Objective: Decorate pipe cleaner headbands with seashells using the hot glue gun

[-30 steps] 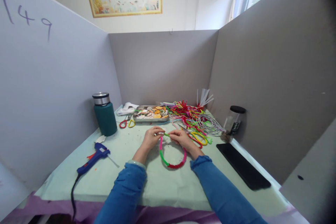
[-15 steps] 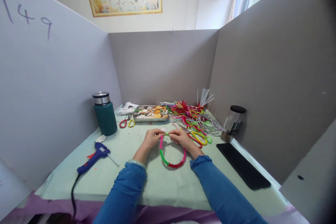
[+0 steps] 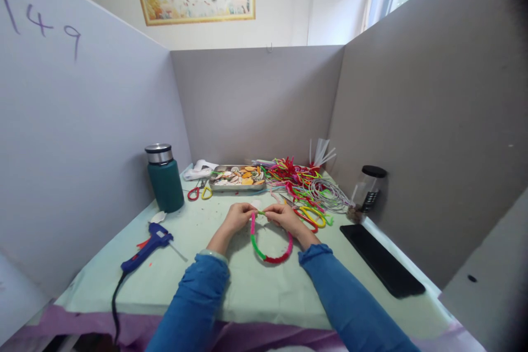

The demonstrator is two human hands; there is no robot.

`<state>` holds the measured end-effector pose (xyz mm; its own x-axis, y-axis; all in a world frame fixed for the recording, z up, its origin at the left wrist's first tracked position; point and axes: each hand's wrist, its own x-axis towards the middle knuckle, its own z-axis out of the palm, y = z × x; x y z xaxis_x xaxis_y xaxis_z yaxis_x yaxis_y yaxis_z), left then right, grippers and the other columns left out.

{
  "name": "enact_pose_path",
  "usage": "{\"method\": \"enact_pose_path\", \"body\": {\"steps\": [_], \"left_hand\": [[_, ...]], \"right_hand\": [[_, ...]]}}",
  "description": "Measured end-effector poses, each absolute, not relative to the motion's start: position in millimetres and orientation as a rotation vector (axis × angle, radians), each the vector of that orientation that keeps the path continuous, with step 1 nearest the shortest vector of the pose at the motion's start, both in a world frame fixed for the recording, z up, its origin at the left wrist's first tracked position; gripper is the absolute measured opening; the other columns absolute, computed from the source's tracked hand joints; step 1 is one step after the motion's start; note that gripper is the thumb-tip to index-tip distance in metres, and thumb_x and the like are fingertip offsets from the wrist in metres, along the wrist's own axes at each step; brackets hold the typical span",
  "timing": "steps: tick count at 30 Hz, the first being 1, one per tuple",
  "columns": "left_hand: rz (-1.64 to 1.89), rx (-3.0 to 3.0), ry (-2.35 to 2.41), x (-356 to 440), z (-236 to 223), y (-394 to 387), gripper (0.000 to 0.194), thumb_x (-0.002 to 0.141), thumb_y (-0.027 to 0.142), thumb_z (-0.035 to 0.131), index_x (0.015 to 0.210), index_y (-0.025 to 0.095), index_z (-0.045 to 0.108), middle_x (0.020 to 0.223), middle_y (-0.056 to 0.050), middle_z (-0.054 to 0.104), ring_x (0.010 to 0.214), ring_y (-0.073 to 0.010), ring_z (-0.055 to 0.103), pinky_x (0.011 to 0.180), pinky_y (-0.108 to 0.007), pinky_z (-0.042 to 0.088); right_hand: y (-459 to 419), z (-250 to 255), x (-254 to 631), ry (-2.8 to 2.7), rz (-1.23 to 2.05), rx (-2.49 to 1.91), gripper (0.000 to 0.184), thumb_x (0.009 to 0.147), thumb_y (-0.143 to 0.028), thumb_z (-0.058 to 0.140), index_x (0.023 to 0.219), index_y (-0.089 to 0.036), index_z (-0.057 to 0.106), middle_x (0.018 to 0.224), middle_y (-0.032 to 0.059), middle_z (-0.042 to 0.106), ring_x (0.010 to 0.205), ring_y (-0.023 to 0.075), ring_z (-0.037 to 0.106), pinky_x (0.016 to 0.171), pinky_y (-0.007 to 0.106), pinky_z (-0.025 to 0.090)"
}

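A ring of fuzzy pipe cleaner (image 3: pixel 277 259), with pink, green and dark red stretches, hangs in a loop toward me above the table. At its far side my left hand (image 3: pixel 239 216) pinches one part between thumb and fingertips. Close beside it my right hand (image 3: pixel 285 218) is closed on the other part. A short light-green piece of the ring shows between the two sets of fingertips. Just right of my right hand lie scissors (image 3: pixel 314 216) with yellow and red handles. The parts inside my fingers are hidden.
A metal tray (image 3: pixel 237 188) of small discs stands at the back, beside a heap of pipe cleaners (image 3: pixel 292 173). On the left are a green bottle (image 3: pixel 165 184) and a blue glue gun (image 3: pixel 146 247). A black phone-like slab (image 3: pixel 381 261) and a lidded jar (image 3: pixel 368 192) are on the right.
Both hands stay nearly in place at the ring's far side, with only slight finger movement. The ring's loop has hardly shifted.
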<state>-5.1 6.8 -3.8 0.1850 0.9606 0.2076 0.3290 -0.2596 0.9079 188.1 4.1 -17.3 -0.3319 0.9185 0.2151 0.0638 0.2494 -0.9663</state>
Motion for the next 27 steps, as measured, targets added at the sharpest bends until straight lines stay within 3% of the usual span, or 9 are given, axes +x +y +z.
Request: {"method": "enact_pose_path", "body": {"steps": [8, 22, 27], "left_hand": [[0.954, 1.542, 1.307, -6.6, -0.8, 3.9, 0.031, 0.062, 0.039, 0.071, 0.069, 0.010, 0.067, 0.042, 0.004, 0.044, 0.038, -0.0063, 0.031, 0.042, -0.023, 0.019], [0.796, 1.474, 1.356, -10.8, 1.6, -0.1, 0.039, 0.059, 0.049, 0.073, 0.064, 0.012, 0.062, 0.035, 0.007, 0.036, 0.032, -0.0052, 0.026, 0.040, -0.024, 0.015], [0.807, 1.490, 1.244, -10.9, -1.3, 1.1, 0.037, 0.060, 0.044, 0.073, 0.071, 0.010, 0.066, 0.041, 0.005, 0.043, 0.035, -0.0044, 0.028, 0.040, -0.023, 0.016]], "right_hand": [[4.3, -19.2, 187.9, -1.666, 1.183, -0.948, 0.025, 0.069, -0.033, 0.068, 0.082, -0.012, 0.073, 0.053, -0.0033, 0.051, 0.047, 0.0079, 0.037, 0.046, 0.022, 0.026], [8.9, -24.9, 186.0, -1.796, 1.028, -0.954, 0.020, 0.071, -0.028, 0.063, 0.079, -0.014, 0.073, 0.067, 0.0032, 0.065, 0.062, 0.0143, 0.055, 0.060, 0.025, 0.041], [8.1, -21.8, 186.9, -1.779, 0.998, -0.975, 0.019, 0.070, -0.028, 0.063, 0.079, -0.014, 0.073, 0.067, 0.0036, 0.066, 0.062, 0.0151, 0.056, 0.061, 0.027, 0.042]]}}
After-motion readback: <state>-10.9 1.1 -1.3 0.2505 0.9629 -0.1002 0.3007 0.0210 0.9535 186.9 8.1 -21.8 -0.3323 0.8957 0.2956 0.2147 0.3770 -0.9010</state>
